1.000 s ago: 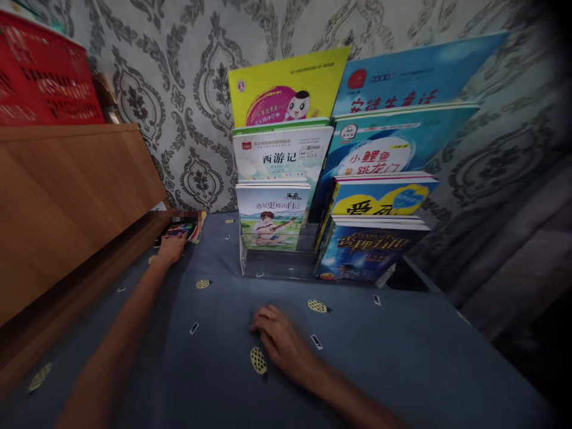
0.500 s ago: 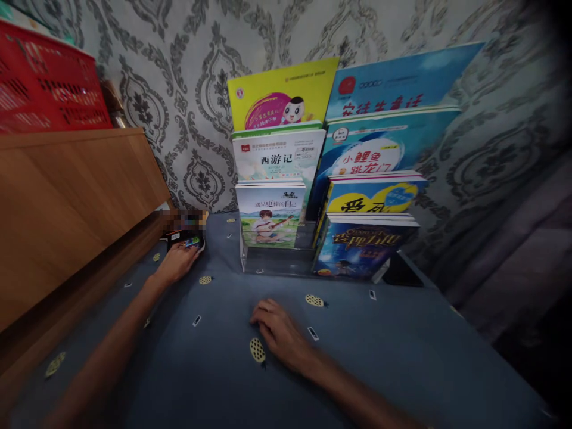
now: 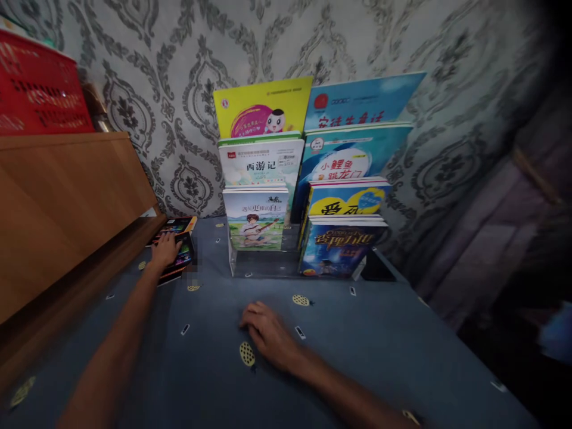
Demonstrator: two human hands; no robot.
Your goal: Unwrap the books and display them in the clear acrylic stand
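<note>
At the far left of the table, my left hand (image 3: 165,249) is closed over a dark book (image 3: 184,253) with bright colours on its cover. The fingers reach over its top and the thumb lies at its right side; part of the grip is hidden. Behind it is another dark, colourful book (image 3: 181,224), against the wooden furniture's foot. My right hand (image 3: 268,333) rests on the tabletop in front of the book rack, fingers curled in with nothing visible in them. A clear plastic rack (image 3: 263,263) holds upright books in two columns, among them a guitar-cover book (image 3: 254,220) and a dark blue book (image 3: 335,247).
A dark flat object (image 3: 378,268) lies behind the rack's right end. The wooden cabinet (image 3: 67,202) borders the left side and bears a red basket (image 3: 42,86). Patterned wallpaper (image 3: 192,119) rises behind. A curtain (image 3: 473,220) hangs at the right.
The view has swung slightly right. By the left hand, the dark books show more of their covers and sit differently, and that hand is a little farther back. The right hand stays in place.
</note>
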